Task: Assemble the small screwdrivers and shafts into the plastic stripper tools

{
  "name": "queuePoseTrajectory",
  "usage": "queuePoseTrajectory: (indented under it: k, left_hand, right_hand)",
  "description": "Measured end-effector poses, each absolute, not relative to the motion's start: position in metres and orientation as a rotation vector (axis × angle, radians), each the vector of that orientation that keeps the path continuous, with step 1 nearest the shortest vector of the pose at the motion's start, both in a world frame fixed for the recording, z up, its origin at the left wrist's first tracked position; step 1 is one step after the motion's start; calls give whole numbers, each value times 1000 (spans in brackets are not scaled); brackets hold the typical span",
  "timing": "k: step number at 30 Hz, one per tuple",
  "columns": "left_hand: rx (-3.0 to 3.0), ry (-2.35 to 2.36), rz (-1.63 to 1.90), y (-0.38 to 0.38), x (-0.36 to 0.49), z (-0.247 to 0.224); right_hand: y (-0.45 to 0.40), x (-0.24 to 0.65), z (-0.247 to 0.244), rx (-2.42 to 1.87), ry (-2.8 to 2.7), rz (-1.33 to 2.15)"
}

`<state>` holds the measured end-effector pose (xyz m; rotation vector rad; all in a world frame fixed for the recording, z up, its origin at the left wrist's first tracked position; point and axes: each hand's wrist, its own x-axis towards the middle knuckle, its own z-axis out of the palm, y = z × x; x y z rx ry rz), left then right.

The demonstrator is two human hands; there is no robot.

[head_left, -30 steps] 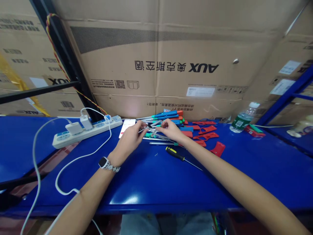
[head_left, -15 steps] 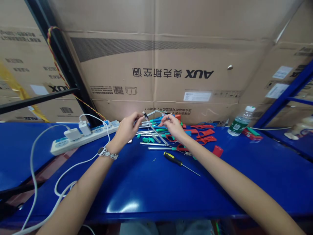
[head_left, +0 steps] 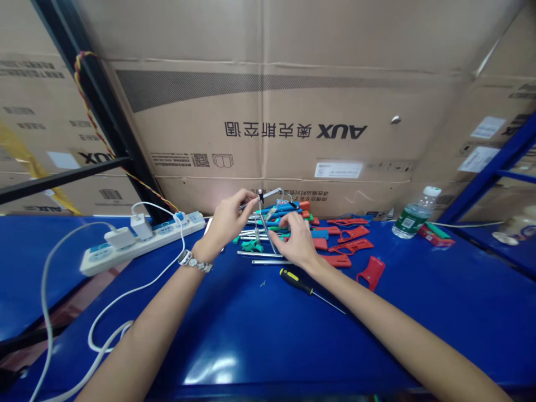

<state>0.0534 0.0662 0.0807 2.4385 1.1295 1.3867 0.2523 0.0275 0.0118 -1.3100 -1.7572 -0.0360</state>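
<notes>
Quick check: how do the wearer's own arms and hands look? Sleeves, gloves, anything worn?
No sleeves on the visible forearms. Left hand and right hand are both ungloved. Left wrist: a pale-cased watch with a silvery, chunky-link band. Right wrist: nothing worn.

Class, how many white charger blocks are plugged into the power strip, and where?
2: the left block toward the left end of the power strip, the right block beside it. None seems hidden.
</notes>
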Motion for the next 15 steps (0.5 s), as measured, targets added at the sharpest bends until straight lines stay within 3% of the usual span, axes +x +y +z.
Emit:
queuePoseTrajectory:
  k: [6,11,15]
  left_hand:
    - [2367,1089,1387,67,57,80]
    - [2331,1173,1385,71,48,82]
    - [2317,1218,1389,75,43,73]
  right_hand:
    - [40,248,9,-1479,-1929,116]
    - [43,264,15,-1264,-1863,473]
    - [38,284,23,-1173,-1845,493]
